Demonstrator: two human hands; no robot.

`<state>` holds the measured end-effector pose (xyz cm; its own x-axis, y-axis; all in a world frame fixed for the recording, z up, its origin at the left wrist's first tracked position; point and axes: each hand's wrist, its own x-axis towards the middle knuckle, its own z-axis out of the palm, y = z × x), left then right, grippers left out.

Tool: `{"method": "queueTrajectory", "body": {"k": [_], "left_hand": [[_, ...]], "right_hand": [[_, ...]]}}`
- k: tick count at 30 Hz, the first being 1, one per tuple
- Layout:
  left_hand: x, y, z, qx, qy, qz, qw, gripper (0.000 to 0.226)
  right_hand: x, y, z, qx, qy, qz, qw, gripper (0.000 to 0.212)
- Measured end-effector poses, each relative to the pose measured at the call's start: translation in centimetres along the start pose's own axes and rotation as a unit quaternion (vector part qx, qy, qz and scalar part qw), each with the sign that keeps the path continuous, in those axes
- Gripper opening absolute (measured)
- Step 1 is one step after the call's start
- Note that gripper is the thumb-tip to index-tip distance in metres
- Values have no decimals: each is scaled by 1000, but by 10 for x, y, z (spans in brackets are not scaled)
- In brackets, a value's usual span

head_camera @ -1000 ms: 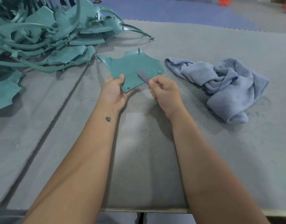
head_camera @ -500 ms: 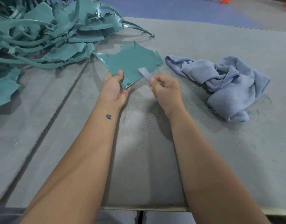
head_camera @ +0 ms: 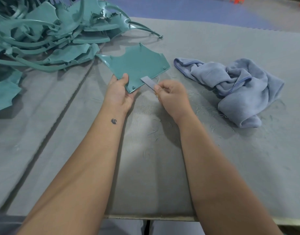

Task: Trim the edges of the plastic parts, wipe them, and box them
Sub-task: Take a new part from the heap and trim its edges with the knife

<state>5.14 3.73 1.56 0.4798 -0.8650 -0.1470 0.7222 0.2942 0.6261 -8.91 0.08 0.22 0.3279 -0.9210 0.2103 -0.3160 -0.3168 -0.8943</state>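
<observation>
A flat teal plastic part [head_camera: 137, 65] with scalloped edges and small pegs is held tilted above the grey mat. My left hand [head_camera: 119, 93] grips its near corner, thumb on top. My right hand [head_camera: 171, 95] pinches a thin grey blade [head_camera: 148, 83], whose tip lies against the part's near right edge. A crumpled blue cloth [head_camera: 239, 85] lies on the mat to the right of my hands.
A big heap of teal plastic parts and curved strips [head_camera: 44, 36] fills the far left. Another teal piece [head_camera: 3, 94] lies at the left edge. Fine plastic shavings [head_camera: 154, 128] litter the grey mat [head_camera: 213, 167]. The table's front edge runs below my forearms.
The blade has slid along the part's near right edge toward me, and my right hand has drawn back a little. My left hand keeps its hold on the part.
</observation>
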Motion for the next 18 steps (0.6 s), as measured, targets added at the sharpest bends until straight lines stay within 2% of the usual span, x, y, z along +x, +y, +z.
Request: {"method": "queueTrajectory", "body": {"k": [3, 5, 8, 10, 14, 16, 18], "left_hand": [[0, 1, 1, -40, -7, -6, 999, 27], [0, 1, 0, -47, -10, -9, 999, 28], [-1, 0, 0, -34, -14, -6, 999, 27], [-3, 0, 1, -34, -15, -5, 999, 27], [-3, 0, 0, -47, -8, -11, 999, 27], [-2, 1, -1, -42, -8, -9, 999, 27], [-2, 0, -1, -35, -9, -5, 999, 26]], "right_hand": [[-2, -3, -5, 96, 56, 16, 994, 32], [-3, -4, -7, 119, 88, 14, 989, 30], [-3, -3, -1, -2, 13, -30, 999, 28], [-4, -3, 1, -23, -7, -37, 999, 29], [-1, -2, -5, 91, 85, -4, 992, 31], [-1, 1, -4, 71, 56, -16, 996, 29], [-1, 1, 0, 3, -16, -40, 999, 30]]}}
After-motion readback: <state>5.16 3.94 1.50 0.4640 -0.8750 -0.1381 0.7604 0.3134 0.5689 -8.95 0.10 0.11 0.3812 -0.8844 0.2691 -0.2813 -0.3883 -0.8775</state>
